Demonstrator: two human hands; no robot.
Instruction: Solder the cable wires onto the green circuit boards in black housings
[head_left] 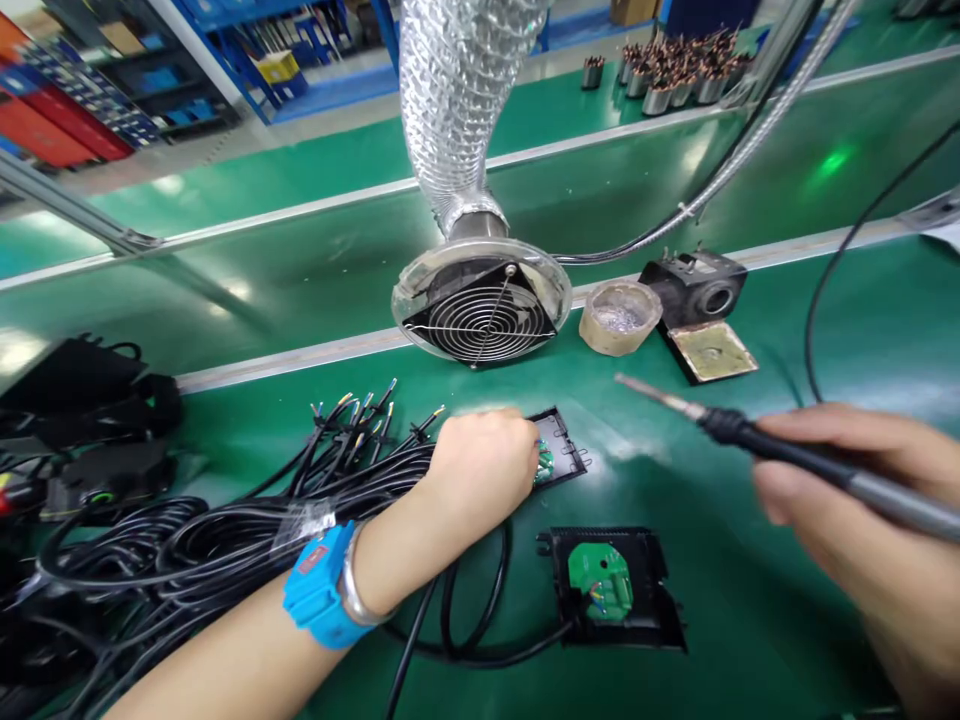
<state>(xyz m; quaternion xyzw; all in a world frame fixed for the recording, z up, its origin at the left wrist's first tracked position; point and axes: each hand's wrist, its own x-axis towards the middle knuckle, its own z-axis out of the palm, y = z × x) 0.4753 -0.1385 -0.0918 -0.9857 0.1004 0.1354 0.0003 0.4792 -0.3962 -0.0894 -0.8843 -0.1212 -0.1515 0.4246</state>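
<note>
Left wrist [390,562]: blue band [319,600], red label [313,559], silver bangle [349,582].

1. Holding a soldering iron [802,455] in the right hand [840,540], raised above the green bench [750,640] and pointed leftward
2. Covering part of one black housing [561,440] with the curled left hand [480,455], fingertips hidden
3. Wearing a blue wristband [322,590] and a silver bangle [354,585] on the left wrist
4. Can see a second housing [664,615] lying nearer, with a green circuit board [592,570] inside and a black cable [502,660] leading off it
5. Can see bundled cables [225,540] heaped at left, some with stripped ends
6. Can see a round fan grille [480,320] beneath a foil duct [465,110], near a tub [611,338] and an iron stand [705,285]
</note>
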